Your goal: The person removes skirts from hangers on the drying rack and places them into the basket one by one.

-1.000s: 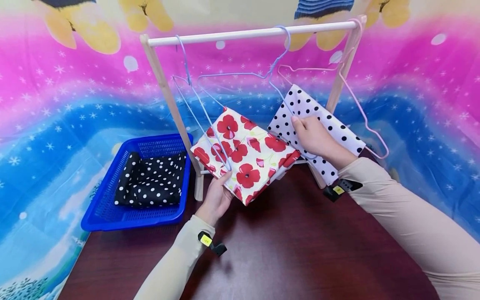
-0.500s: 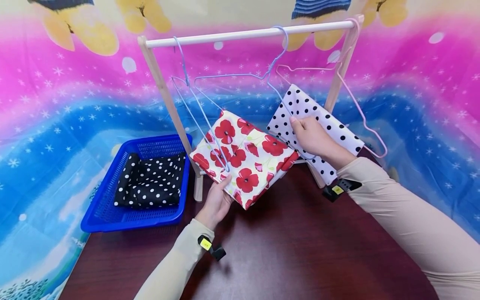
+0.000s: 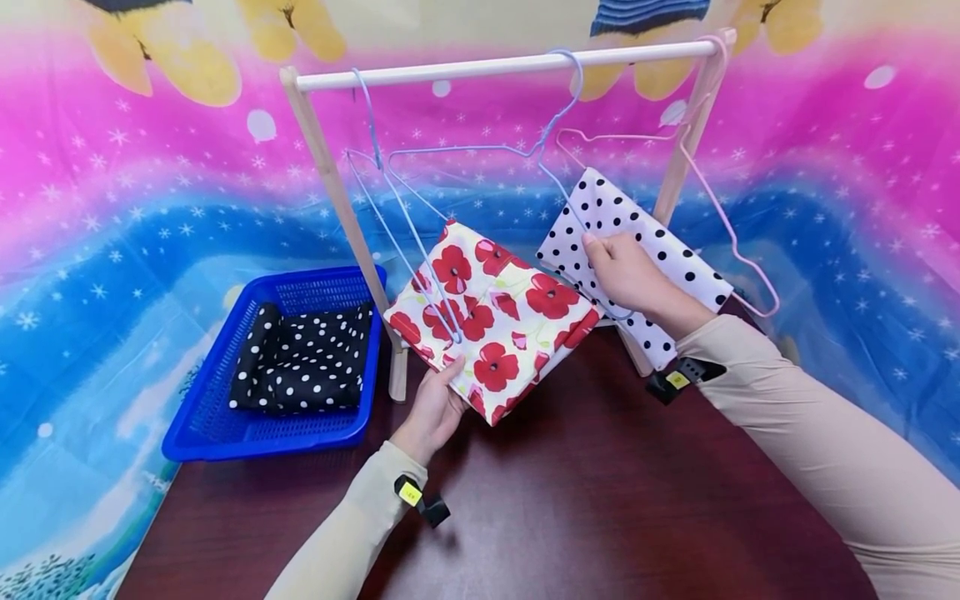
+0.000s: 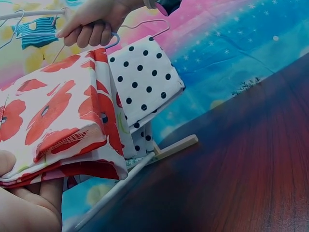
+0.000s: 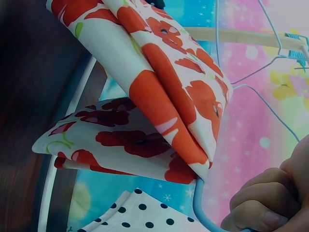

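A folded white cloth with red poppies (image 3: 487, 317) hangs over the lower bar of a blue wire hanger (image 3: 465, 150), whose hook sits on the rack's top rail. My left hand (image 3: 435, 408) pinches the cloth's lower left edge, thumb on top and fingers beneath. My right hand (image 3: 626, 271) grips the same hanger at its right side, fingers curled round the wire. In the right wrist view, the blue wire (image 5: 200, 205) runs from the cloth's fold to my right fingers (image 5: 263, 208). Behind that hand, a white cloth with black dots (image 3: 652, 242) hangs on a pink hanger (image 3: 712, 200).
A second blue hanger (image 3: 375, 158) hangs at the left of the wooden rack (image 3: 502, 71), overlapping the poppy cloth. On the dark table (image 3: 600, 500), a blue basket (image 3: 187, 429) at the left holds a black cloth with white dots (image 3: 307, 358). A patterned curtain surrounds the table.
My left hand and the poppy cloth's lower edge have shifted slightly downward. My right hand keeps its grip on the hanger in nearly the same place.
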Tool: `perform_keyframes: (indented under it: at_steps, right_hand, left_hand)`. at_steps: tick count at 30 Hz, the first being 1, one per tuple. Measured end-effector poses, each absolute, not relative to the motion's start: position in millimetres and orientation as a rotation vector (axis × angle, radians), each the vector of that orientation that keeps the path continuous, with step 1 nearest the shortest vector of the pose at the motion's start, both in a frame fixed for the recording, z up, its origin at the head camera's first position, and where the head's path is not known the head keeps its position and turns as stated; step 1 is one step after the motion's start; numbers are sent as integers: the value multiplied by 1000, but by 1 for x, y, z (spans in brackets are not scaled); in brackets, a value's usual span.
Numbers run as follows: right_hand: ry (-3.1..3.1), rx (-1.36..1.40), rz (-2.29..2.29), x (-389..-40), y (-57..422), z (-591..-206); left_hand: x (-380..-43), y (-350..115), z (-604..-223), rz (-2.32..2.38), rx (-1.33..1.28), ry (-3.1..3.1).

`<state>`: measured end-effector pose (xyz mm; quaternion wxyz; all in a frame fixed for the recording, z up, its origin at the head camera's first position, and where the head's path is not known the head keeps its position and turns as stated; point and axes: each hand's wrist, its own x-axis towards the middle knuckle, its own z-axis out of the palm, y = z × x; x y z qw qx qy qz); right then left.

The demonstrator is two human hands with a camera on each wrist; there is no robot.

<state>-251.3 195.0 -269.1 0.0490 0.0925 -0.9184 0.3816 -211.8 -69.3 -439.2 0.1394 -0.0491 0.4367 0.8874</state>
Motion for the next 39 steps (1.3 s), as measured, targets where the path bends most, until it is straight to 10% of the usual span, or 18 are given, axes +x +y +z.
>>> perform_keyframes:
  at_steps: [39]
  right_hand:
    - [-2803,288,1148,-250,198,-267]
  left_hand:
    - [-193,-90,-440,2513,-178,1344]
